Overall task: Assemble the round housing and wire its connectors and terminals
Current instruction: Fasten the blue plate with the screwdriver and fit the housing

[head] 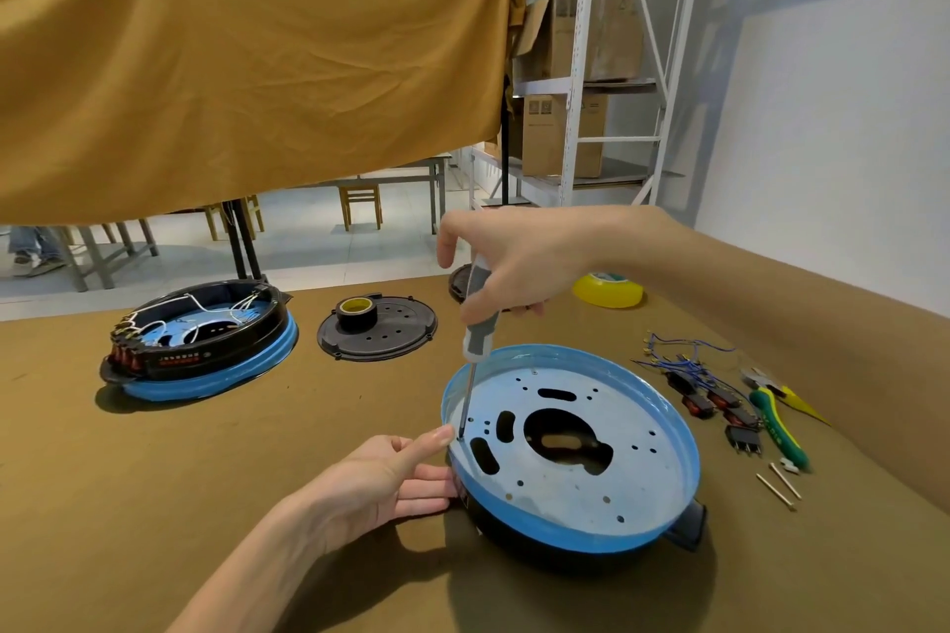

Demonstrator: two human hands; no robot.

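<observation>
The right hand (506,262) grips the grey handle of a screwdriver (478,324) held nearly upright, its tip down on the perforated metal plate inside the round housing (606,524), close to the left rim. The left hand (380,478) lies with straight fingers against the housing's left outer wall, thumb up beside the screwdriver tip. Well to the left on the brown table (205,478) sits a second wired housing (200,339), with a black cover disc (378,329) carrying a tape roll (355,311) between them, and connectors with blue wires (704,391) and green-handled pliers (776,416) to the right.
</observation>
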